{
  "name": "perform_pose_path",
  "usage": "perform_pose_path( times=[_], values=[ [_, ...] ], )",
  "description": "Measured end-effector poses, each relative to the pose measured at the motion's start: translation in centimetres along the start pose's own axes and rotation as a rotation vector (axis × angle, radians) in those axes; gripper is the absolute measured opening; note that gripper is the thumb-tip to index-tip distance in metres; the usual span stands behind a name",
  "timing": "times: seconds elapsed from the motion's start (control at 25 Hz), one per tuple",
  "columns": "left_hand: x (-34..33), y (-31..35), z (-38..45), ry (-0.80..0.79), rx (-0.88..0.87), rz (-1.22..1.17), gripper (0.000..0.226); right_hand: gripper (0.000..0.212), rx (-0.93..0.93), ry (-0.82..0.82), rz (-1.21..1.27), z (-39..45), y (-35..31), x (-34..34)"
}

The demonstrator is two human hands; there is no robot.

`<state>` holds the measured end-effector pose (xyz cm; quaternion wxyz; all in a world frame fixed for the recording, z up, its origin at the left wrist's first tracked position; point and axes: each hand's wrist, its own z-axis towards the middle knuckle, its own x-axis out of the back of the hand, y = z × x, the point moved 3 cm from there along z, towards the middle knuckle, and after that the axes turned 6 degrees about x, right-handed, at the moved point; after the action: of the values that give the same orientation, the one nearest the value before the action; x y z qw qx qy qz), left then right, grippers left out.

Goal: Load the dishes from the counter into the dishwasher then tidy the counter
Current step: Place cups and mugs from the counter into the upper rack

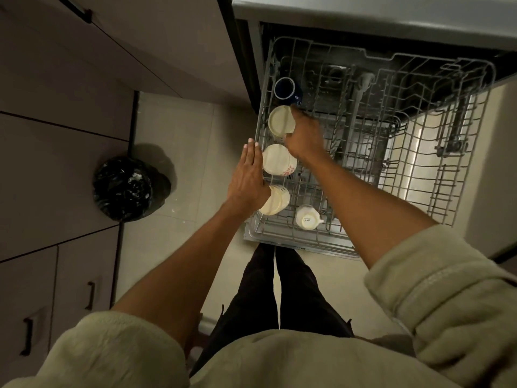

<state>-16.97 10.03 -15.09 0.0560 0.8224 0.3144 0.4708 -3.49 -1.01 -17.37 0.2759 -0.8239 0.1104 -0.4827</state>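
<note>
The upper dishwasher rack (419, 152) is pulled out in front of me. Along its left side stand upside-down cups: a dark blue mug (286, 89) at the back, a cream cup (279, 121), a cream cup with red print (277, 160), a cream cup (275, 203) and a small white cup (306, 218) at the front. My right hand (303, 135) grips the right side of the second cream cup. With straight fingers, my left hand (247, 175) hovers flat over the rack's left edge, beside the printed cup.
A bin lined with a black bag (127, 187) stands on the tiled floor to the left. Grey cabinets (56, 163) run along the left. The open dishwasher door and lower rack (405, 152) lie below the upper rack. My legs are at the rack's front edge.
</note>
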Motion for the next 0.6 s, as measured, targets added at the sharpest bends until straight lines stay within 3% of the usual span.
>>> perform_pose_path(
  times=[0.32, 0.48, 0.6],
  values=[
    [-0.3, -0.5, 0.0, -0.022, -0.007, -0.048, 0.097, 0.073, 0.019, 0.035, 0.089, 0.3, 0.4, -0.2],
    [0.3, -0.4, -0.1, -0.063, -0.019, -0.002, 0.096, 0.08, 0.005, -0.026, -0.065, -0.1, 0.0, -0.8],
    [0.9, -0.6, -0.2, -0.068, -0.041, 0.049, 0.095, 0.076, -0.031, 0.043, -0.177, -2.6, -1.1, -1.7]
  ],
)
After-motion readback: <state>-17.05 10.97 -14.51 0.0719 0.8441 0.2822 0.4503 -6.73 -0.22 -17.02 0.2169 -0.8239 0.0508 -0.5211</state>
